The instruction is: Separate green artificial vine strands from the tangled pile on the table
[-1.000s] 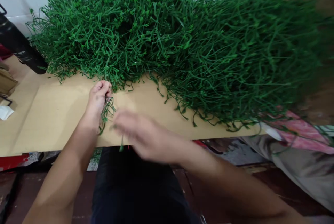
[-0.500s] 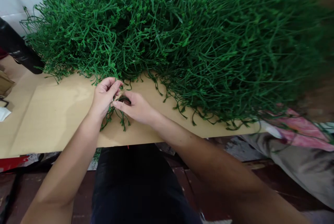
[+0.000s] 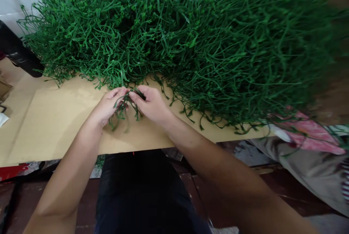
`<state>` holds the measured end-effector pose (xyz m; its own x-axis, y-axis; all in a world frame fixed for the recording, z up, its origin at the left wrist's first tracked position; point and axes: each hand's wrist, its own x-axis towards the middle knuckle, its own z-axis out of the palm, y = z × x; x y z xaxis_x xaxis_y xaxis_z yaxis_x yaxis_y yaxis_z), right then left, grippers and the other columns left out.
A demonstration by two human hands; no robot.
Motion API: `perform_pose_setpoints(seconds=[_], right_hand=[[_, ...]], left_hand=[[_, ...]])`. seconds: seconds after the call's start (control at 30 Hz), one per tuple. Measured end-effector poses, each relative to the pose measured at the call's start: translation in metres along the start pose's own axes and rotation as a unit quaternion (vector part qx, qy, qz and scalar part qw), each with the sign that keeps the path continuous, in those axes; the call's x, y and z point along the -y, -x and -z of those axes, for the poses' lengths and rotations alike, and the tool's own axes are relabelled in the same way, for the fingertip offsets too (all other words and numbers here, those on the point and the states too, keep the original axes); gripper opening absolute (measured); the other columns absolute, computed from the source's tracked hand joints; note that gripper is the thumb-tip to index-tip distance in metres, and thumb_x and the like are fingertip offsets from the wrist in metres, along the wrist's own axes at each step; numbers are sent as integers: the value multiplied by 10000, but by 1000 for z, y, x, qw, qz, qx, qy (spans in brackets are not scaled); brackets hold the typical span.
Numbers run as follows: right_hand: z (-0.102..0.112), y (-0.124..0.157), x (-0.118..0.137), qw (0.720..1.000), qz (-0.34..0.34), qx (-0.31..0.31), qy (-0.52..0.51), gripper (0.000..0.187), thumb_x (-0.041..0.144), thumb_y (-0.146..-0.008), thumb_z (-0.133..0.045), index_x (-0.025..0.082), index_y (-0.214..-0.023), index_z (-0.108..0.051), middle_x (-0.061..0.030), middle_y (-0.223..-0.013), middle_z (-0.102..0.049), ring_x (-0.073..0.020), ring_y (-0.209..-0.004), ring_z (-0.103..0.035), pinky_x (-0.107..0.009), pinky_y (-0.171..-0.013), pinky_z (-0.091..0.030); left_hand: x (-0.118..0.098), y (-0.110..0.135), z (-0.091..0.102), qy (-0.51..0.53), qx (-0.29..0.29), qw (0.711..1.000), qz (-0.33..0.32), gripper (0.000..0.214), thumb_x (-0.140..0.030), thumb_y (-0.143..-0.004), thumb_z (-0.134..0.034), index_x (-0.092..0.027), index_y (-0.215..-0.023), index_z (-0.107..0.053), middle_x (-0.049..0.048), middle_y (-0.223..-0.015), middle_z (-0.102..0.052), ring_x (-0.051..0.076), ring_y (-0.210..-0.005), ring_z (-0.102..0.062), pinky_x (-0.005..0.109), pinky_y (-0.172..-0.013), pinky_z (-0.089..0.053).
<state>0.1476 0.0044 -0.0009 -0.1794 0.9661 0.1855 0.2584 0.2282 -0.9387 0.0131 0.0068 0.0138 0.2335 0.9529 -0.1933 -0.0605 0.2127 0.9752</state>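
Over the tan board, both my hands meet around a small bunch of thin dark-green stems with forked tips, which look like artificial greenery. My right hand pinches the bunch between thumb and fingers, the stems running through its grip. My left hand is closed at the other side, its fingertips against the same stems. Loose ends dangle below the fingers. Just beyond my hands rises a large heap of the same green stems. Part of the left fingers is hidden behind the bunch.
The tan board lies across the front of me. A black bottle leans at the left. Pink cloth and another person's beige-clad leg are at the right. White tiles stand behind the heap.
My right hand has moved slightly up and right with the stems. My left hand has turned and come lower, closing on the bunch. The dangling ends have swung higher.
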Motion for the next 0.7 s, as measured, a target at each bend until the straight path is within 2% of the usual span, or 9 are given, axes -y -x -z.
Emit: perform_pose_setpoints(seconds=[0.17,0.3,0.4,0.43,0.5,0.57,0.6,0.67,0.7], right_hand=[[6,3,-1,999,25,13,37,258,291,-852,-444,149,-637,-455,17,-591,-438,-73,-574,-371,-230,-561,-277],[9,3,-5,997,23,38,61,285,285,-859,-431,162,-604,-395,41,-560,-316,-68,-550,-289,-234,-551,-237],[11,5,-3,994,42,97,27,283,280,-866,-403,173,-609,-349,44,-579,-277,-65,-549,-271,-226,-544,-240],[12,8,1,991,61,122,5,279,279,-871,-389,177,-617,-340,44,-588,-270,-66,-549,-269,-224,-545,-249],[14,16,13,976,121,180,-31,283,283,-887,-367,181,-626,-324,40,-603,-273,-68,-557,-280,-223,-563,-276],[16,26,30,949,203,240,-37,305,286,-901,-366,180,-621,-311,29,-608,-304,-78,-594,-311,-230,-616,-310],[17,31,37,936,235,259,-30,318,288,-907,-369,178,-615,-307,23,-610,-320,-83,-616,-322,-236,-645,-322],[17,35,45,933,246,261,-26,327,291,-911,-377,173,-613,-318,15,-621,-344,-87,-644,-339,-241,-672,-343],[17,34,45,944,214,248,-38,320,292,-912,-377,171,-619,-331,13,-632,-354,-84,-643,-351,-236,-662,-355]], left_hand=[[-2,-1,4,-52,8,998,-44,113,-203,-736,-633,-145,-653,-584,-36,-563,-537,41,-456,-415,157,-428,-305],[0,-2,2,-63,-27,996,-54,165,-219,-747,-617,-147,-605,-575,-37,-504,-496,50,-439,-371,171,-421,-272],[3,-8,2,-66,-42,993,-87,179,-188,-753,-607,-145,-584,-566,-34,-521,-490,60,-491,-408,170,-478,-321],[4,-11,4,-78,-60,990,-98,195,-168,-753,-603,-145,-566,-555,-37,-515,-478,60,-496,-404,169,-487,-323],[4,-18,13,-107,-133,979,-116,231,-139,-762,-587,-148,-540,-526,-48,-491,-443,59,-484,-376,166,-479,-305],[3,-22,23,-117,-216,960,-131,247,-146,-780,-573,-155,-542,-507,-55,-474,-420,58,-460,-348,166,-457,-284],[1,-22,28,-109,-235,957,-132,243,-164,-790,-569,-158,-555,-507,-55,-474,-421,57,-451,-342,167,-447,-280],[-1,-18,32,-85,-215,967,-109,218,-211,-798,-566,-162,-589,-530,-51,-483,-441,55,-427,-333,173,-415,-258],[-2,-15,31,-76,-186,975,-92,203,-227,-795,-571,-160,-604,-550,-46,-493,-460,53,-419,-335,176,-400,-245]])
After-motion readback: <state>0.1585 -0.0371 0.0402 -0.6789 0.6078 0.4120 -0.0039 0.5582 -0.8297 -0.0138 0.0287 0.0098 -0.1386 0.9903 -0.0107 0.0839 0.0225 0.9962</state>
